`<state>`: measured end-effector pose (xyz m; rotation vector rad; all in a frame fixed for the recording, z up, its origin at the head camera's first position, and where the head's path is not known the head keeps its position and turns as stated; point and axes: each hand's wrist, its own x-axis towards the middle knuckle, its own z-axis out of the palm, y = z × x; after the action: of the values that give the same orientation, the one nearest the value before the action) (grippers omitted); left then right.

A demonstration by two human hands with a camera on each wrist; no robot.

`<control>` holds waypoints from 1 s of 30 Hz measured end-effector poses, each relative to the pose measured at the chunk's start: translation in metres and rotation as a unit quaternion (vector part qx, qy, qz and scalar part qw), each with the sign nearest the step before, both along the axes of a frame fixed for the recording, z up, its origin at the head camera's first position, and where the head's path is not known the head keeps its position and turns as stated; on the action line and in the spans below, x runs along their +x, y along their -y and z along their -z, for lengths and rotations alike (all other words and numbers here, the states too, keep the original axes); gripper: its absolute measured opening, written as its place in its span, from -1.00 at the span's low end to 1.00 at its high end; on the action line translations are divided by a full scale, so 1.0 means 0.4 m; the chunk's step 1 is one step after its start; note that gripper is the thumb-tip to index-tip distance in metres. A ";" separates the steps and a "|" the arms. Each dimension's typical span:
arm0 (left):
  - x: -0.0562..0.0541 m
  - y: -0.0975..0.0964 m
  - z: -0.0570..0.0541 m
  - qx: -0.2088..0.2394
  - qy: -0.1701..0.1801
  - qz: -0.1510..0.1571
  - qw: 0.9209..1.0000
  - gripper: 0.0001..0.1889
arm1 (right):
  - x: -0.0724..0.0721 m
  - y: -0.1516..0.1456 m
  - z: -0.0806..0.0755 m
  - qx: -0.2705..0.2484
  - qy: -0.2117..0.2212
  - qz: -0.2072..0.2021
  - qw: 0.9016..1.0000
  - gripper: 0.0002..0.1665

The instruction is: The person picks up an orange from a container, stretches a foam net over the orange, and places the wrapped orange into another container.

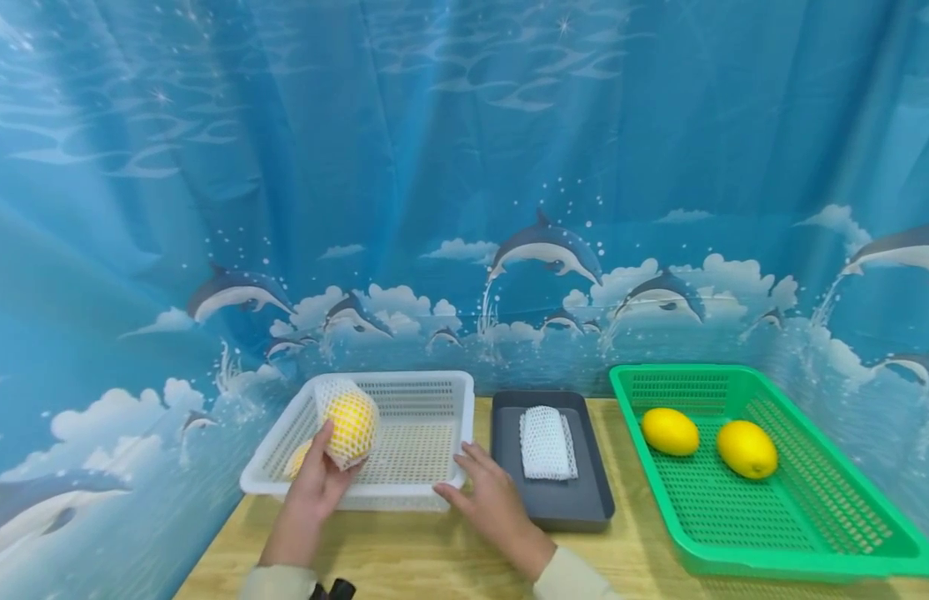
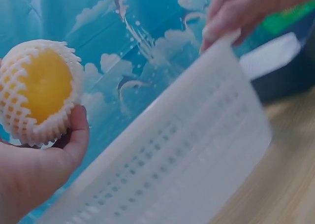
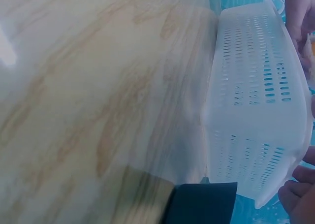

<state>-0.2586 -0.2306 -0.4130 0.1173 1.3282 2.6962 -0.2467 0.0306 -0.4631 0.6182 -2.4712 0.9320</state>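
Observation:
My left hand (image 1: 322, 479) grips a yellow lemon (image 1: 352, 423) wrapped in a white foam net, held over the left part of the white basket (image 1: 467, 408). In the left wrist view the net (image 2: 12, 88) covers the lemon's sides and leaves a smooth yellow face bare. A second netted lemon (image 1: 299, 458) lies in that basket, partly hidden behind the left hand. My right hand (image 1: 490, 500) rests at the basket's front right corner, thumb and fingers spread along the rim. The right wrist view catches only its fingertips (image 3: 298, 184) beside the corner.
Right of the white basket stands a dark grey tray (image 1: 565, 508) with folded white foam nets (image 1: 542, 443) in it. Farther right, a green basket (image 1: 704, 554) holds two bare lemons (image 1: 746, 448). A blue dolphin curtain (image 1: 464, 167) hangs behind the wooden table (image 1: 404, 546).

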 end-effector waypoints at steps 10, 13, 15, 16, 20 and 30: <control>-0.036 0.036 -0.031 -0.299 0.053 -0.113 0.946 -0.21 | -0.003 -0.002 -0.009 0.046 -0.016 -0.008 0.999 -0.28; -0.048 0.044 -0.032 -0.424 0.077 -0.138 0.892 -0.02 | -0.004 -0.003 -0.013 0.053 -0.011 -0.008 0.998 -0.28; -0.056 0.045 -0.030 -0.490 0.069 -0.146 0.857 0.03 | -0.005 -0.004 -0.016 0.056 -0.007 -0.008 0.998 -0.28; -0.060 0.046 -0.028 -0.522 0.060 -0.148 0.838 0.03 | -0.006 -0.004 -0.017 0.057 -0.006 -0.007 0.998 -0.28; -0.073 0.041 -0.018 -0.630 0.002 -0.158 0.760 -0.06 | -0.006 -0.004 -0.021 0.061 -0.003 -0.007 0.998 -0.28; -0.114 0.010 0.003 -0.724 -0.038 -0.155 0.671 -0.07 | -0.006 -0.004 -0.024 0.066 0.010 -0.010 0.998 -0.28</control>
<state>-0.3041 -0.2346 -0.4140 -0.1877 3.1585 0.9614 -0.2490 0.0322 -0.4534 0.6805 -2.5651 0.7908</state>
